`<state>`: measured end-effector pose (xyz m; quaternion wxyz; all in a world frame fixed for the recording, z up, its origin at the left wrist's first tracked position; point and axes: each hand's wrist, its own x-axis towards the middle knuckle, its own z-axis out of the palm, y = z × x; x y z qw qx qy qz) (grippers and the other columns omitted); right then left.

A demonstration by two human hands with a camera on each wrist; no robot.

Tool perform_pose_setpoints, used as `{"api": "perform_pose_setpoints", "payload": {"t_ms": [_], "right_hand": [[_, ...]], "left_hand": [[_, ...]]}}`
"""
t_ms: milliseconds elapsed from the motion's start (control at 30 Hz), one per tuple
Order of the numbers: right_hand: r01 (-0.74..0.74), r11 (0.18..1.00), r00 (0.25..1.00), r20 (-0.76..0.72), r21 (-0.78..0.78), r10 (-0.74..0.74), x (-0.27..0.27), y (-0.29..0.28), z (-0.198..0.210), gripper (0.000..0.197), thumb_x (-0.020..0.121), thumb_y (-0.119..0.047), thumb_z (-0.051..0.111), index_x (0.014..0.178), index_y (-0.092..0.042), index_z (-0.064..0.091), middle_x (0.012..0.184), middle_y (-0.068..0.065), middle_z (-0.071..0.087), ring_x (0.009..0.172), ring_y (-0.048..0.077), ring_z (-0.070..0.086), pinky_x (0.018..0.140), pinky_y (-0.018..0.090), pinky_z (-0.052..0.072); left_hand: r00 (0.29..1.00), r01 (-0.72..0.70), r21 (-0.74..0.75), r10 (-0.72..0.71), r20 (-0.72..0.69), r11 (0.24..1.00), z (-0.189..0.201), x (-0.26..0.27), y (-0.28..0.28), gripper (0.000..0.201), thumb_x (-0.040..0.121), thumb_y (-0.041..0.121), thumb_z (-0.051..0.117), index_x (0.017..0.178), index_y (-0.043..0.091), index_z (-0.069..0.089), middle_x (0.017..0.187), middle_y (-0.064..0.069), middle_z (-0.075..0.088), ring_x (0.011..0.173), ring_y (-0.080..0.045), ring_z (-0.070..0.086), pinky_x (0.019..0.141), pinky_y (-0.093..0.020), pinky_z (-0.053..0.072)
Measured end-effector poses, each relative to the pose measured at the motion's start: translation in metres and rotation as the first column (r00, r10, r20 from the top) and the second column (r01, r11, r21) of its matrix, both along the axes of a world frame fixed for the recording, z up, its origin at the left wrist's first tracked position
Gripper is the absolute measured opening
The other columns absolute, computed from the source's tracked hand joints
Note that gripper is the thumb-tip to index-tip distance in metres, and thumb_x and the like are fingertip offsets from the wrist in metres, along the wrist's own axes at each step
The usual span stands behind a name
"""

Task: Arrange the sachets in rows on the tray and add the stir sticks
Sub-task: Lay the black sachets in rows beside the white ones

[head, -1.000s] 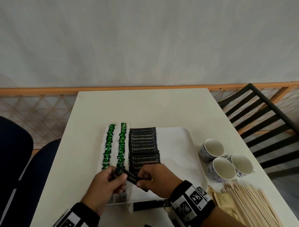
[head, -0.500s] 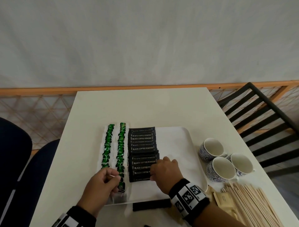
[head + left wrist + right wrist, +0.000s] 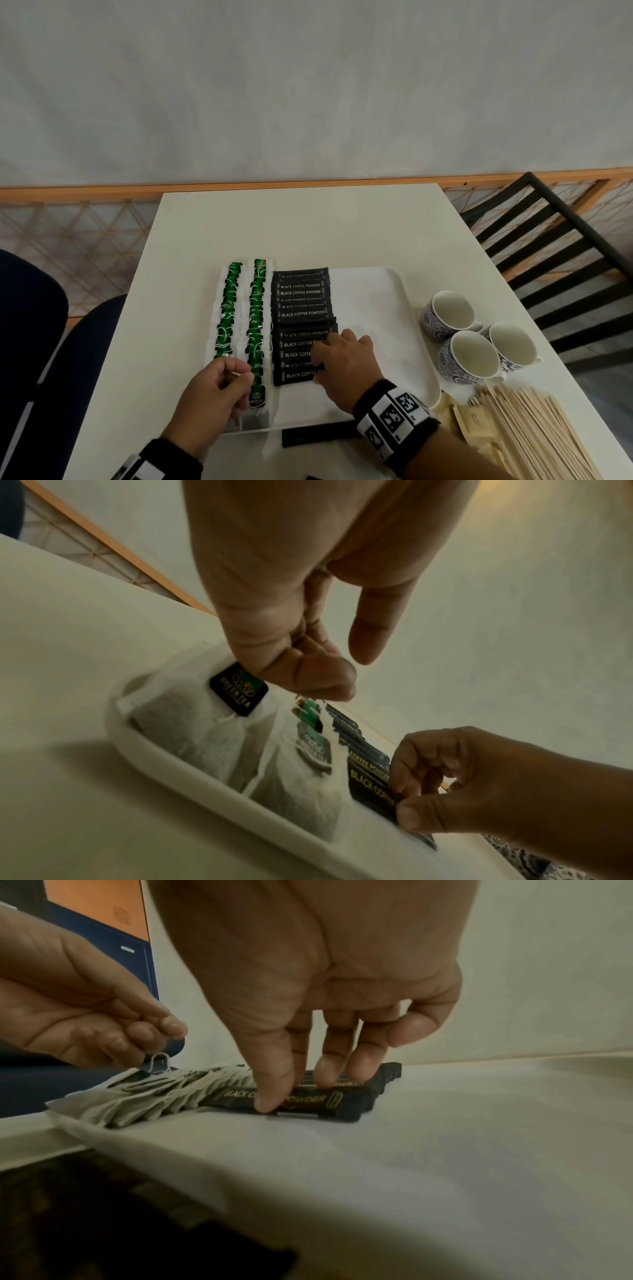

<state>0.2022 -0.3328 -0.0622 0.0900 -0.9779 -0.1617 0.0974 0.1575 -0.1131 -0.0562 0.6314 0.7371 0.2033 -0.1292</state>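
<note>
So the nearest black coffee sachet [image 3: 294, 375] sits at the front end of its row on the white tray [image 3: 376, 308], and the right hand [image 3: 342, 363] has thumb and fingertips pinched on its right end, I'd guess to square it up with the overlapped ones behind. Left hand [image 3: 212, 394] is curled over the front green tea bag [image 3: 192, 723], maybe steadying it, but I can't tell if it's actually gripping. Stir sticks [image 3: 534, 431] and three patterned cups [image 3: 472, 353] sit off to the right on the white bench [image 3: 308, 229], with a plain pale wall [image 3: 308, 85] behind.

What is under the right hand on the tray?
The right hand covers the near black coffee sachets in their row on the white tray. Its fingertips hold the nearest one. Their right ends are hidden.
</note>
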Motion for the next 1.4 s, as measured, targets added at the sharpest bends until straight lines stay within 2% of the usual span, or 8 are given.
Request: {"api": "perform_pose_setpoints", "payload": {"t_ms": [200, 467, 567, 700, 1000, 1200, 1300, 1400], "right_hand": [[-0.005, 0.997, 1.000, 0.014, -0.071, 0.006, -0.003, 0.003, -0.003, 0.039, 0.049, -0.041, 0.087, 0.070, -0.031, 0.055, 0.068, -0.010, 0.057, 0.063, 0.016, 0.054, 0.057, 0.034, 0.041], [-0.182, 0.982, 0.979, -0.089, 0.043, 0.185, -0.017, -0.003, 0.019, 0.016, 0.087, -0.035, 0.062, 0.098, -0.024, 0.067, 0.104, -0.002, 0.065, 0.101, 0.019, 0.056, 0.087, 0.035, 0.039], [-0.317, 0.944, 0.933, -0.209, -0.096, 0.292, -0.035, -0.008, 0.022, 0.021, 0.089, -0.033, 0.059, 0.099, -0.018, 0.071, 0.097, 0.005, 0.070, 0.092, 0.028, 0.063, 0.081, 0.033, 0.047], [-0.380, 0.887, 0.920, -0.207, -0.262, 0.333, -0.060, -0.020, 0.014, 0.020, 0.095, -0.027, 0.055, 0.102, -0.013, 0.068, 0.099, 0.009, 0.068, 0.093, 0.031, 0.063, 0.076, 0.035, 0.038], [-0.324, 0.923, 0.935, -0.219, -0.206, 0.279, -0.085, -0.023, 0.008, 0.031, 0.093, -0.029, 0.055, 0.117, -0.009, 0.060, 0.118, 0.013, 0.056, 0.112, 0.032, 0.048, 0.090, 0.042, 0.039], [-0.417, 0.893, 0.903, -0.186, -0.167, 0.387, -0.113, -0.027, 0.007, 0.068, 0.084, -0.062, 0.058, 0.132, -0.015, 0.045, 0.124, 0.013, 0.054, 0.113, 0.033, 0.049, 0.097, 0.048, 0.040], [-0.445, 0.879, 0.895, -0.120, -0.173, 0.430, -0.136, -0.032, -0.004, 0.072, 0.087, -0.055, 0.054, 0.145, -0.027, 0.022, 0.134, 0.017, 0.049, 0.118, 0.039, 0.050, 0.092, 0.056, 0.046], [-0.446, 0.855, 0.895, -0.139, -0.266, 0.424, -0.151, -0.036, -0.020, 0.073, 0.075, -0.064, 0.056, 0.140, -0.035, 0.037, 0.121, 0.010, 0.061, 0.100, 0.027, 0.065, 0.068, 0.041, 0.059]], "left_hand": [[1.000, -0.013, -0.025, 0.012, -0.018, 1.000, 0.001, -0.002, 0.001, 0.004, 0.090, 0.003, 0.060, 0.091, 0.006, 0.063, 0.061, -0.011, 0.061, 0.059, -0.023, 0.053, 0.055, -0.032, 0.044], [1.000, -0.004, -0.001, 0.004, -0.004, 1.000, 0.007, -0.009, 0.003, 0.005, 0.090, 0.003, 0.061, 0.089, 0.007, 0.065, 0.063, -0.007, 0.062, 0.056, -0.018, 0.053, 0.051, -0.028, 0.045], [1.000, 0.025, 0.025, -0.025, 0.006, 0.999, 0.011, -0.016, 0.005, 0.005, 0.089, 0.004, 0.061, 0.088, 0.007, 0.065, 0.062, -0.006, 0.062, 0.056, -0.018, 0.054, 0.051, -0.027, 0.045], [0.998, 0.055, 0.040, -0.055, 0.004, 0.998, 0.014, -0.031, 0.006, 0.005, 0.090, 0.005, 0.060, 0.087, 0.007, 0.064, 0.059, -0.007, 0.061, 0.056, -0.018, 0.051, 0.053, -0.027, 0.039], [0.997, 0.077, 0.070, -0.078, 0.006, 0.995, 0.024, -0.068, 0.006, 0.006, 0.091, 0.006, 0.060, 0.089, 0.007, 0.065, 0.065, -0.006, 0.060, 0.059, -0.019, 0.051, 0.054, -0.027, 0.038], [0.998, 0.064, 0.088, -0.066, 0.013, 0.994, 0.030, -0.089, 0.009, 0.006, 0.091, 0.007, 0.059, 0.089, 0.006, 0.064, 0.068, -0.009, 0.061, 0.059, -0.020, 0.052, 0.055, -0.028, 0.039], [0.998, 0.054, 0.096, -0.055, 0.002, 0.994, 0.030, -0.099, 0.010, 0.005, 0.091, 0.008, 0.060, 0.089, 0.005, 0.065, 0.068, -0.010, 0.062, 0.060, -0.020, 0.053, 0.056, -0.029, 0.040], [0.998, 0.058, 0.110, -0.058, -0.002, 0.992, 0.030, -0.109, 0.011, 0.006, 0.091, 0.008, 0.061, 0.088, 0.006, 0.065, 0.068, -0.010, 0.063, 0.060, -0.020, 0.053, 0.056, -0.030, 0.041]]}}
